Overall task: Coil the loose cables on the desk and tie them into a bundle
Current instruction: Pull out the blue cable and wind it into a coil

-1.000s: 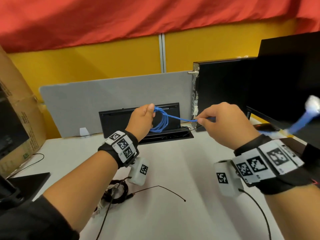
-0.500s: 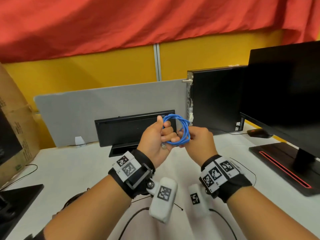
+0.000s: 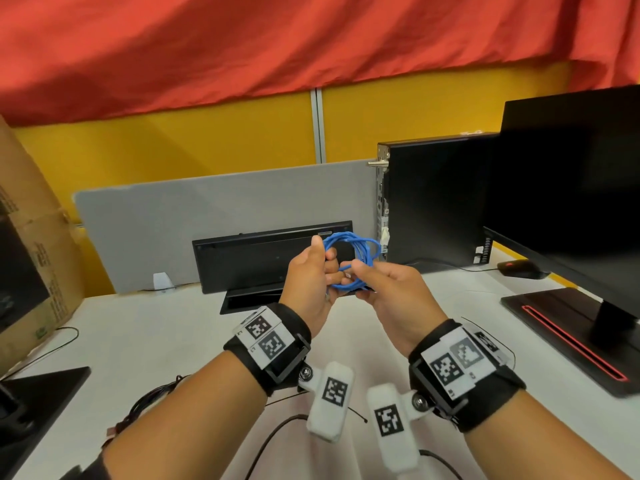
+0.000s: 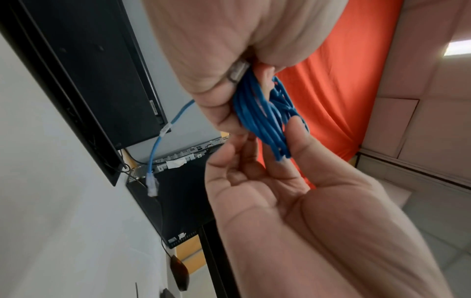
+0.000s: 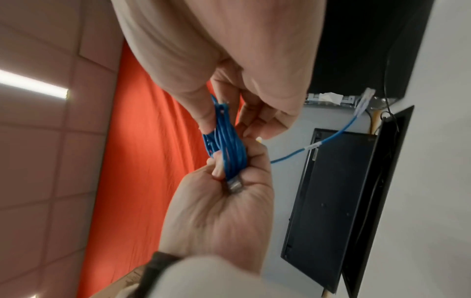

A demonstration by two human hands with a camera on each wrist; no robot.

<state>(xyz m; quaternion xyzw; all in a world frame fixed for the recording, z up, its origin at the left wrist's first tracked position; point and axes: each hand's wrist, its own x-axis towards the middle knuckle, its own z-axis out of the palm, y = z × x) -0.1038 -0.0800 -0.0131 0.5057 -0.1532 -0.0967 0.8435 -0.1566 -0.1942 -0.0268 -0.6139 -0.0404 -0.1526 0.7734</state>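
Note:
A blue network cable [image 3: 360, 249] is wound into a small coil held up over the white desk [image 3: 166, 341]. My left hand [image 3: 311, 271] grips one side of the coil [image 5: 231, 155], with a metal-shelled plug [image 5: 235, 185] tucked against its palm. My right hand [image 3: 384, 289] pinches the opposite side of the coil [image 4: 265, 121] between thumb and fingers. A short free end with a clear plug [image 4: 152, 183] hangs loose beyond the hands. Both hands are close together in front of the upright keyboard.
A black keyboard [image 3: 263, 258] leans on a grey divider [image 3: 207, 216]. PC tower [image 3: 433, 202], monitor [image 3: 571, 188] and mouse [image 3: 519, 268] stand at right, a cardboard box [image 3: 31, 237] at left. Tangled black cables [image 3: 152, 403] and a thin black wire [image 3: 358, 414] lie on the near desk.
My right hand, which held the cable stretched out to the right, has come back to the coil. Another loop has been added and both hands now meet on the coil.

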